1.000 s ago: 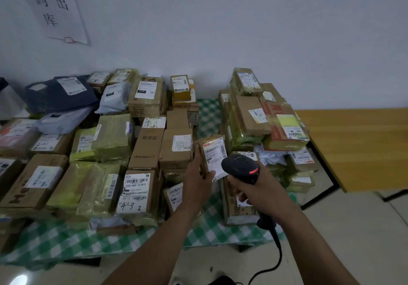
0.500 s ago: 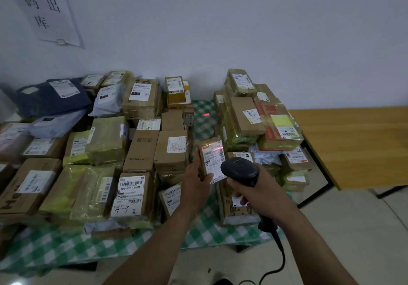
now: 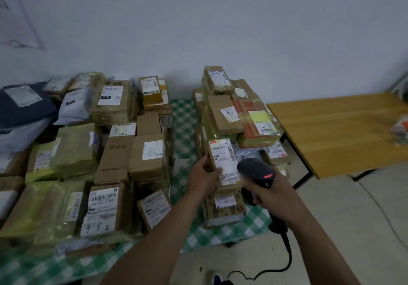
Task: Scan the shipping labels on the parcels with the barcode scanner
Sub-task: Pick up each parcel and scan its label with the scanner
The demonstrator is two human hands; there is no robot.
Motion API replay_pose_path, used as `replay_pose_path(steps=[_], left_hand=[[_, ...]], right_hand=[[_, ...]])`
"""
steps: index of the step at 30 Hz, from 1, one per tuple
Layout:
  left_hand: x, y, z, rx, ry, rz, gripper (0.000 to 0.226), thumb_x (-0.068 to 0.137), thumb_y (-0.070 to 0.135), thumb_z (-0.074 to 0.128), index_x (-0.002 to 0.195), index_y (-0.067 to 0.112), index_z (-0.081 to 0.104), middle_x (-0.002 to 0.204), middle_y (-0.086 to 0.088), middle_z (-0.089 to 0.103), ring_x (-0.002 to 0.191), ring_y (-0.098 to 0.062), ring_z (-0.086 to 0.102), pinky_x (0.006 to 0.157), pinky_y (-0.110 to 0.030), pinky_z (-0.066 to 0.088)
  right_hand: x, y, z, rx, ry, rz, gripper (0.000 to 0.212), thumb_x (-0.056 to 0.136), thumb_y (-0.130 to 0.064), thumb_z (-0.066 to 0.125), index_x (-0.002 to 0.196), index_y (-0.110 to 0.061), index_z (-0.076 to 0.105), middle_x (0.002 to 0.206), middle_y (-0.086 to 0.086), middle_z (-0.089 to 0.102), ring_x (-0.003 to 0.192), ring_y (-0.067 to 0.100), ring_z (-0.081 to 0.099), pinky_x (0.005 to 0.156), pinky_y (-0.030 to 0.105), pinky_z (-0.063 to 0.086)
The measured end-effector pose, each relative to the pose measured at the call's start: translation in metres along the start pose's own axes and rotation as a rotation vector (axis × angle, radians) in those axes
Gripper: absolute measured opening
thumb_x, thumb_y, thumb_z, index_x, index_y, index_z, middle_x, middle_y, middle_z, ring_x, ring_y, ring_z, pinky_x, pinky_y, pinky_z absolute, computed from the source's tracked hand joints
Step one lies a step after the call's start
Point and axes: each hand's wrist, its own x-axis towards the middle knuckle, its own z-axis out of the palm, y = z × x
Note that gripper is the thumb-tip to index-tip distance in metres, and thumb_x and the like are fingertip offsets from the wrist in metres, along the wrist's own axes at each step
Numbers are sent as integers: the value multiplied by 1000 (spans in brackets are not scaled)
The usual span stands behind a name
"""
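Note:
My left hand (image 3: 204, 177) grips a small brown parcel (image 3: 223, 161) by its left edge, its white shipping label facing me, in front of the right-hand stack of parcels (image 3: 234, 116). My right hand (image 3: 270, 193) holds a black barcode scanner (image 3: 256, 171) by its handle, just right of the parcel and lower, a red light glowing on its head. Its coiled cable (image 3: 284, 256) drops toward the floor. A larger spread of parcels (image 3: 110, 152) covers the left of the table.
The parcels lie on a green-and-white checked cloth (image 3: 183, 127) over the table. A bare wooden table (image 3: 335, 127) stands to the right with a small packet (image 3: 400, 130) at its far edge. A white wall is behind, and pale floor tiles (image 3: 344, 218) lie at lower right.
The red scan line seen on the label half a second ago is gone. My left hand has carried the parcel to the right, toward the right-hand stack. The view has swung right.

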Motion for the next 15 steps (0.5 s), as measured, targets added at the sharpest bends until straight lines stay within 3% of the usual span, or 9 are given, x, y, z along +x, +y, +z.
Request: replay_pose_path(steps=[4,7,11,15], left_hand=[[22,1,12,42,-13,-46,44,96,18,73,139,25,64,129,5,71,83,2,62,56,-5,46],[34,-9,17,90,-4,-71,34,95,24,73,129,23,71,124,3,74,78,7,62,53,-4,46],[36,-8,18,83,8,-37,28,97,32,71,124,26,73,118,8,76,86,6,67,66,-12,50],[16,-13,8,128,95,-22,31,97,52,61,118,30,69,120,11,69,100,-3,66,88,-32,56]], right_hand=[[5,7,-4,-15,-4,27,48,90,-34,81,117,-2,58,69,-5,67,60,11,68,56,16,51],[8,9,-7,-21,6,50,48,90,-35,80,122,-7,60,75,-3,70,63,11,71,54,15,50],[11,5,-8,-20,-27,21,39,93,-30,78,125,-16,62,67,-2,69,59,12,68,55,19,52],[12,1,4,-27,-63,-19,41,93,-30,78,129,-29,59,79,2,74,63,15,71,59,25,55]])
